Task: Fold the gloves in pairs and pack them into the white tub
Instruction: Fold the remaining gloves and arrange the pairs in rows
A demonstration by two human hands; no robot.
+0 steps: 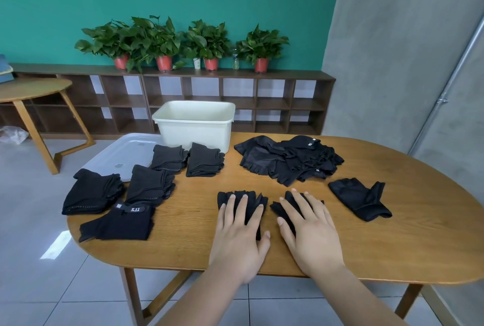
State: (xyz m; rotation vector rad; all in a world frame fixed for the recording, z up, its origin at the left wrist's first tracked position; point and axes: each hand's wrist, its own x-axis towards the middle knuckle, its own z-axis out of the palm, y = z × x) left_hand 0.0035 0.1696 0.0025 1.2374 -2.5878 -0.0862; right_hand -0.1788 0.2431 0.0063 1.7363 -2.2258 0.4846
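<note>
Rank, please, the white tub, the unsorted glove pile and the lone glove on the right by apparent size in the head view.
1. white tub and unsorted glove pile: about alike, tub farther, so unranked.
2. lone glove, smallest.

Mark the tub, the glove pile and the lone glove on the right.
tub (193, 131), head view, front wall.
glove pile (288, 163), head view, middle of heap.
lone glove (358, 198), head view, palm area.

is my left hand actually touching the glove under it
Touching. The head view shows the left hand lying flat on the glove, with straight fingers spread over the black fabric.
</note>
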